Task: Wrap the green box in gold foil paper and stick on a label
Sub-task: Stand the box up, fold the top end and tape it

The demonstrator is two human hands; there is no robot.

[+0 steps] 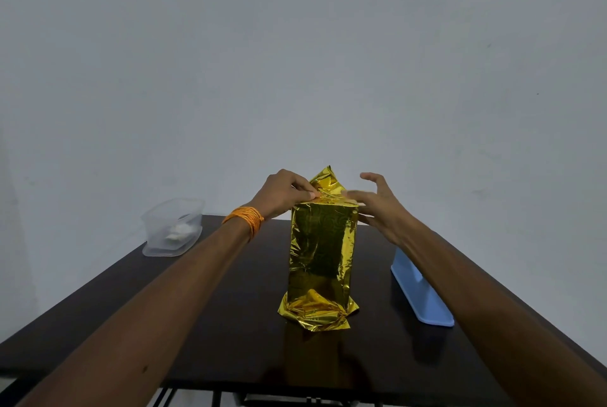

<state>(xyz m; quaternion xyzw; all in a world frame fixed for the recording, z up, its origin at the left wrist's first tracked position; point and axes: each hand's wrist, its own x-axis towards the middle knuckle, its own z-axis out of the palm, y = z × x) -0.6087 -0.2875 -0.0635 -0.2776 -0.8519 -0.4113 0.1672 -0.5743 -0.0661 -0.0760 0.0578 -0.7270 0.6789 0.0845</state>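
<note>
A tall box wrapped in gold foil paper (323, 242) stands upright in the middle of the dark table (203, 324). The green box itself is hidden under the foil. Loose foil flares out at the bottom and a flap sticks up at the top far side. My left hand (282, 193) pinches the foil at the top left edge of the box. My right hand (381, 206) is at the top right corner with fingers spread, some touching the foil. No label shows.
A clear plastic container (172, 227) with something white inside sits at the table's far left corner. A light blue tray (420, 291) stands on the right, partly behind my right forearm. A plain wall lies beyond.
</note>
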